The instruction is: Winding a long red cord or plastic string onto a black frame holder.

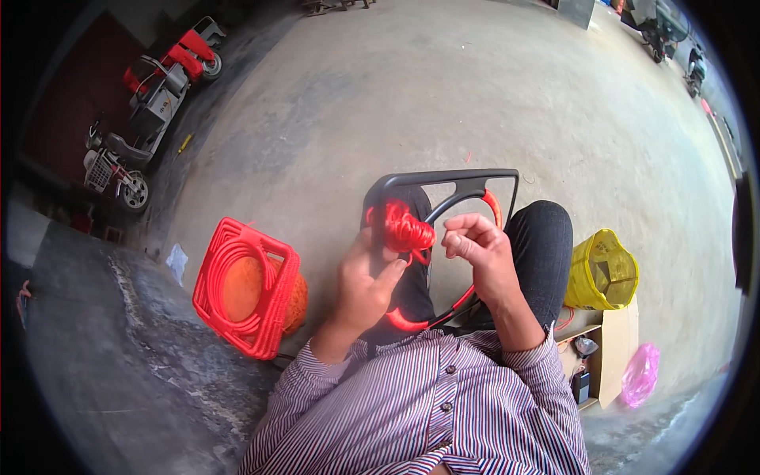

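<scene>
A black rectangular frame [451, 176] with a round ring inside it rests across my lap, between my knees. Red cord is wrapped around parts of the ring, at its upper right and lower side. My left hand [362, 286] is closed at the frame's left bar, around a bundle of shiny red cord [409, 230]; some of its fingers are hidden behind the bundle and the bar. Just right of the bundle, my right hand [484, 252] is pinched, thumb against fingers. Whatever lies between those fingertips is too small to make out.
To my left, red wrapped frames [269, 313] lean on a round orange object [295, 305]. At right stand a yellow bucket [590, 273] and an open cardboard box [613, 356] with small items, beside a pink plastic bag [640, 374]. Parked vehicles [154, 99] line the far left.
</scene>
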The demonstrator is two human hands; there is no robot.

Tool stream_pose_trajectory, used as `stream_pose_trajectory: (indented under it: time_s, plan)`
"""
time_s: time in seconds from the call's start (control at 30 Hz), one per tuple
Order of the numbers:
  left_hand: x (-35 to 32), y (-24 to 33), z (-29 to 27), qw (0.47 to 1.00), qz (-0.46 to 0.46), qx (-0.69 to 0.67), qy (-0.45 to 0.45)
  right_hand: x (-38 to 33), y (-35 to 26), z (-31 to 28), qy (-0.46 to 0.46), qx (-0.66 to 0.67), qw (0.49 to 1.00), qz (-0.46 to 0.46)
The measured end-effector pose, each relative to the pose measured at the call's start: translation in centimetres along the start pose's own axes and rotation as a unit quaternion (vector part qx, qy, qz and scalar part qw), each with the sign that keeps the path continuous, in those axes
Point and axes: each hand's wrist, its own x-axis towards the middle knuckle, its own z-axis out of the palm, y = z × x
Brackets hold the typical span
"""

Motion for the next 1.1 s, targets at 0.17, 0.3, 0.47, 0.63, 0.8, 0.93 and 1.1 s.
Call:
stream_pose_trajectory:
  time_s: [0.17, 0.3, 0.47, 0.63, 0.8, 0.93, 1.1]
  plan:
    - [0.3, 1.3, 1.7, 0.997, 0.054, -0.052, -0.017, -0.7, -3.0, 2.8, -0.002, -0.472, 0.814, -0.338]
    - [0.1, 1.0, 1.2, 0.998, 0.037, 0.008, 0.049, -0.9, -3.5, 1.8, 0.070, -0.169, 0.947, -0.264]
    - [-0.8, -3.8, -1.7, 0.997, 0.011, -0.031, 0.067, -3.1, -3.9, -0.5, -0.148, 0.250, 0.948, -0.134]
    - [-0.4, -3.4, -1.9, 0.958, -0.178, -0.223, 0.018, -6.9, -0.9, 0.4, -0.138, 0.011, 0.990, 0.007]
    - [-0.1, -2.8, -1.7, 0.959, -0.198, -0.204, -0.011, -1.7, 1.3, -1.5, 0.041, 0.136, 0.987, 0.074]
    - [0.0, -1.0, -0.8, 0.978, -0.163, -0.131, -0.010, 2.0, 2.7, -1.5, 0.042, -0.235, 0.971, 0.007]
    - [0.1, -0.2, -0.4, 0.999, -0.027, 0.025, -0.026, 1.6, -0.6, 1.4, -0.119, 0.142, 0.979, 0.080]
